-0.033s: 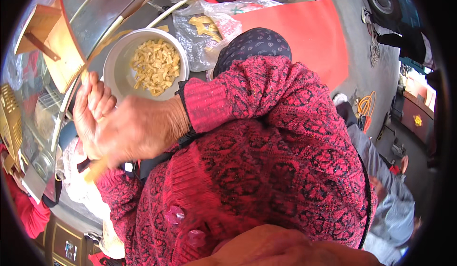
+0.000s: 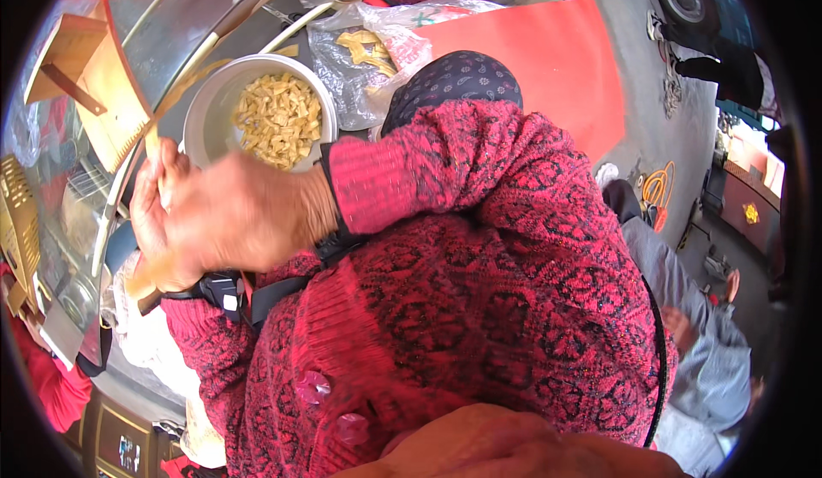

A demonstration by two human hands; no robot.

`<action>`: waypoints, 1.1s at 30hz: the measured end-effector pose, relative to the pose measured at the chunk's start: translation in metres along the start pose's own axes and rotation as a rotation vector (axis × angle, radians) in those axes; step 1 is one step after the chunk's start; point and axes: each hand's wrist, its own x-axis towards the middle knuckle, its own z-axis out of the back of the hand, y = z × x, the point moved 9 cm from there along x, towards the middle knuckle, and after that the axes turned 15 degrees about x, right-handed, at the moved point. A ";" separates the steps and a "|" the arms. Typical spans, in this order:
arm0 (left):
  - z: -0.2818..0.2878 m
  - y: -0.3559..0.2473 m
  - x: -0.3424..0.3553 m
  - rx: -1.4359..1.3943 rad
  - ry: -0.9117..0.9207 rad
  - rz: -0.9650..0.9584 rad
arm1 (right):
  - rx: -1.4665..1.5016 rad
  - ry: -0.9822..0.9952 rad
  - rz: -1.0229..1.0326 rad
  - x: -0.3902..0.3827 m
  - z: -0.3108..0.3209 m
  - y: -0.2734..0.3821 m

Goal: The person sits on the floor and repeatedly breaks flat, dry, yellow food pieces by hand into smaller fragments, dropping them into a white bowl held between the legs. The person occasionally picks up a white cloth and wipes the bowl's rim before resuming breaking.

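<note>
My left hand (image 2: 147,213) is closed round a pale yellow strip (image 2: 153,142), whose tip sticks up past the fingers. Over it lies my right hand (image 2: 244,213), blurred by motion, its fingers curled and mostly hidden. A blurred yellow-brown end (image 2: 145,283) pokes out below the right hand; I cannot tell whether it belongs to the strip or to a tool. Beyond both hands stands a white bowl (image 2: 199,93) partly filled with small cut yellow pieces (image 2: 278,118). Behind it, a clear plastic bag (image 2: 330,80) holds longer yellow strips (image 2: 366,50).
At the left are a light wooden box-like piece (image 2: 107,101) and a perforated golden piece (image 2: 17,213) near curved transparent panels. My patterned dark knee (image 2: 462,80) rises right of the bowl, before a red sheet (image 2: 548,67). Other people sit or stand at both sides.
Both hands have shifted slightly left. More of the yellow strip shows above my left hand, and the yellow-brown end below has moved left and up.
</note>
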 end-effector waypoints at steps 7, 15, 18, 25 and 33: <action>-0.015 0.020 -0.019 0.192 0.444 0.108 | 0.249 -0.320 -0.388 -0.017 0.038 -0.072; -0.040 -0.032 -0.030 1.130 0.075 -0.390 | 0.060 -0.313 -0.510 -0.019 0.047 -0.084; -0.080 -0.058 -0.088 1.475 -0.105 -1.503 | 0.121 -0.094 -0.637 -0.018 0.037 -0.102; -0.053 -0.050 -0.061 1.182 0.085 -1.040 | 0.245 0.107 -0.523 -0.021 0.026 -0.100; -0.054 -0.027 -0.048 0.267 0.164 -0.497 | 0.382 0.024 -0.364 -0.009 0.043 -0.093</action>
